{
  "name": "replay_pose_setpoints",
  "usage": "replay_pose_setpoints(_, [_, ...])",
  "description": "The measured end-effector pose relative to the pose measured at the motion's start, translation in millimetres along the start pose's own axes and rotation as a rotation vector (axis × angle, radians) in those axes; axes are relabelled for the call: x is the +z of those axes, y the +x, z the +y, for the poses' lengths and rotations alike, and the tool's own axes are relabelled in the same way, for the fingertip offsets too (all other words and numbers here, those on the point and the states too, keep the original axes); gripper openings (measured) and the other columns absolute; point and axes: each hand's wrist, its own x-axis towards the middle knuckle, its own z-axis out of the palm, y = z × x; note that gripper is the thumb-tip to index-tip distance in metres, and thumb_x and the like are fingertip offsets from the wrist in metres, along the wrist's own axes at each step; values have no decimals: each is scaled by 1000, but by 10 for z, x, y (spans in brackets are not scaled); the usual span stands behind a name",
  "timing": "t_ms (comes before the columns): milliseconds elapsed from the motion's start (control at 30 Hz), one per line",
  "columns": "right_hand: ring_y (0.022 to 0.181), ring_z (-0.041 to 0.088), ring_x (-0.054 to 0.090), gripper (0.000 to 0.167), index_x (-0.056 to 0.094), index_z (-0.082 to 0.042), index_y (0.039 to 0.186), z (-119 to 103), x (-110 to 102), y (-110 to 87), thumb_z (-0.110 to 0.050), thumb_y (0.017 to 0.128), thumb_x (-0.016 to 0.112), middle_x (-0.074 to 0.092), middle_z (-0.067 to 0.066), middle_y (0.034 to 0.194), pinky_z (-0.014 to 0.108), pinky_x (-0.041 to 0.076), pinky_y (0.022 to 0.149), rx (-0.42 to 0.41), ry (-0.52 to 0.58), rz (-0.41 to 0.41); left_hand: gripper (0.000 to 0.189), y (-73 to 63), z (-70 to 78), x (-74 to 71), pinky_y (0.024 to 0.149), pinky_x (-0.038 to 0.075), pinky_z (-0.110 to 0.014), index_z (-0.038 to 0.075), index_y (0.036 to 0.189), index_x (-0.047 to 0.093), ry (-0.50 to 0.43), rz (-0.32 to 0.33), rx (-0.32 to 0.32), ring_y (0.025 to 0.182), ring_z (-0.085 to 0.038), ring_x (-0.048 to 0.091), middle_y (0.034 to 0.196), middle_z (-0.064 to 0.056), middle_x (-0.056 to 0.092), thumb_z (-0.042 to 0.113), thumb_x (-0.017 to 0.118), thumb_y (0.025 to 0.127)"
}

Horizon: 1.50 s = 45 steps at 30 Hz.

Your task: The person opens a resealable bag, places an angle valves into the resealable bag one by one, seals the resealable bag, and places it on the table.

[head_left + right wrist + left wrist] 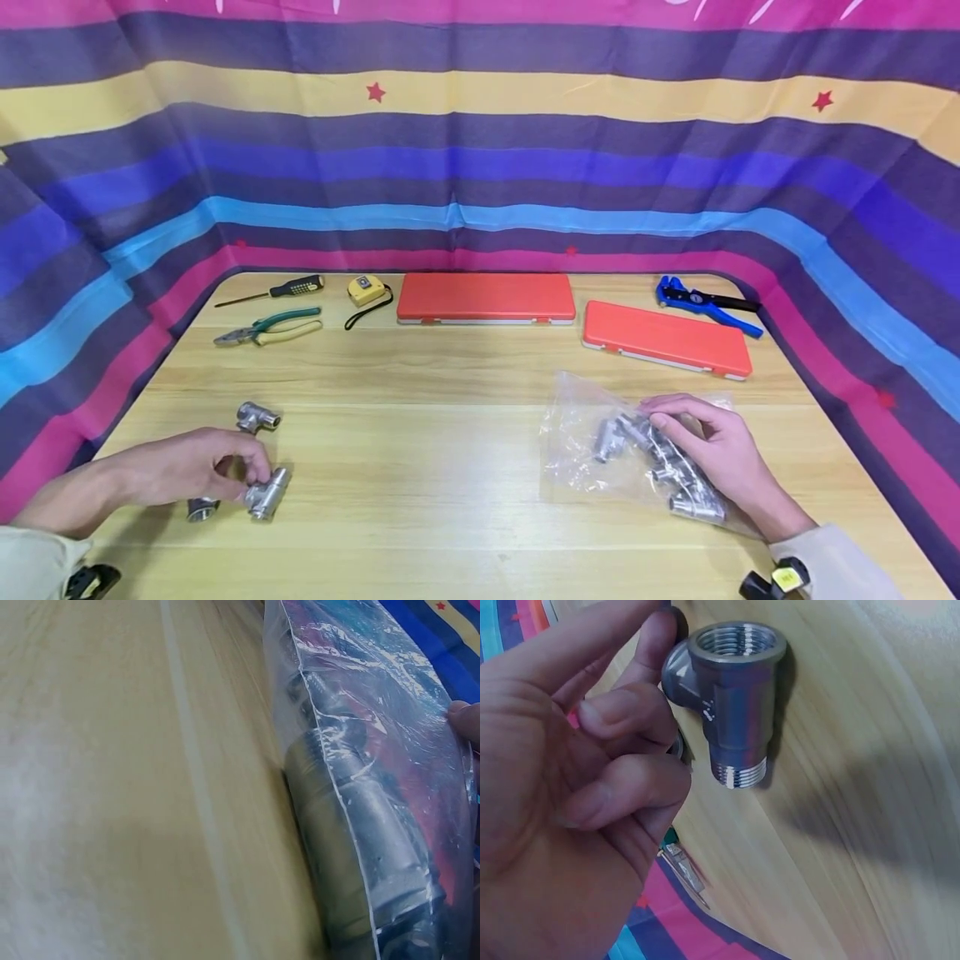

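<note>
At the left of the head view, my left hand (195, 468) pinches the side branch of a metal tee pipe fitting (270, 496) close to the tabletop. The left wrist view shows that tee's threaded opening and threaded lower end, with the hand's (592, 742) other fingers curled beside it. A second tee fitting (257, 417) lies just beyond the hand, and another fitting (201, 508) is partly hidden under it. On the right, my right hand (712, 442) grips the edge of a clear plastic bag (566, 433) with several metal fittings (375, 832) inside. Only a fingertip of it shows in the right wrist view.
Along the back lie a screwdriver (296, 287), pliers (288, 325), a yellow tape measure (365, 290), two red cases (486, 296) (667, 337) and a blue-handled cutter (701, 304). A striped cloth (450, 167) hangs around the wooden table (420, 467).
</note>
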Motion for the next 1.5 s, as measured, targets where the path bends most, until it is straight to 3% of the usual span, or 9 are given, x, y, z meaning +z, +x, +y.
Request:
replay_pose_setpoints(267, [118, -2, 71, 22, 82, -11, 111, -1, 7, -11, 5, 101, 73, 81, 0, 118, 8, 44, 109, 13, 0, 2, 14, 46, -35, 49, 70, 53, -23, 10, 108, 74, 17, 11, 50, 91, -1, 58, 100, 3, 67, -2, 71, 101])
replay_pose_setpoints(500, [118, -1, 71, 21, 82, -11, 111, -1, 5, -12, 5, 101, 72, 82, 1, 118, 8, 45, 108, 15, 4, -1, 13, 128, 25, 50, 71, 51, -21, 21, 104, 75, 250, 124, 24, 91, 8, 56, 102, 15, 73, 9, 76, 102])
replay_pose_setpoints(633, [117, -1, 71, 21, 82, -12, 111, -2, 3, -13, 4, 101, 72, 82, 2, 117, 8, 44, 108, 17, -1, 0, 10, 296, 147, 68, 72, 53, -22, 24, 105, 76, 226, 166, 14, 91, 4, 60, 103, 12, 75, 14, 74, 104])
replay_pose_setpoints(733, [117, -2, 71, 21, 82, -12, 111, -4, 2, -13, 4, 102, 72, 82, 2, 117, 7, 43, 108, 19, -4, -1, 6, 530, 337, 105, 73, 55, -24, 25, 107, 78, 209, 202, -13, 90, -2, 63, 106, 10, 78, 20, 74, 104])
replay_pose_setpoints(867, [117, -2, 71, 21, 82, -13, 112, -8, 0, -17, 2, 102, 73, 81, 1, 117, 6, 42, 109, 27, -7, -1, 5, 988, 648, 192, 70, 54, -26, 27, 107, 77, 234, 225, -45, 83, -9, 63, 105, 10, 78, 28, 75, 104])
replay_pose_setpoints(1100, [117, -3, 70, 18, 82, -10, 113, -13, -15, -22, 0, 102, 73, 81, 2, 118, 6, 40, 109, 41, -14, -11, 6, 1927, 1101, 506, 76, 55, -24, 23, 105, 78, 330, 205, 110, 85, -6, 64, 105, 10, 80, 18, 77, 101])
replay_pose_setpoints(1233, [117, -4, 69, 17, 83, -11, 114, -24, -23, -22, -2, 103, 73, 81, 4, 118, 5, 39, 109, 50, -25, -16, 6, 2405, 1375, 767, 80, 56, -27, 23, 103, 77, 321, 164, 146, 89, -6, 67, 105, 9, 80, 17, 78, 101])
replay_pose_setpoints(1367, [116, -4, 69, 18, 83, -12, 113, -42, -17, -18, -2, 103, 73, 81, 4, 118, 5, 39, 109, 50, -25, -11, 4, 2788, 1552, 1012, 82, 56, -24, 23, 101, 77, 321, 136, 154, 89, -2, 68, 102, 11, 81, 19, 79, 101])
replay_pose_setpoints(1500, [116, -2, 71, 18, 83, -12, 112, -54, -2, 2, 0, 102, 73, 81, 4, 117, 6, 41, 109, 38, -7, -8, 6, 3043, 1647, 1198, 74, 49, -18, 22, 97, 74, 376, 160, 152, 76, 1, 59, 88, 12, 73, 20, 76, 102])
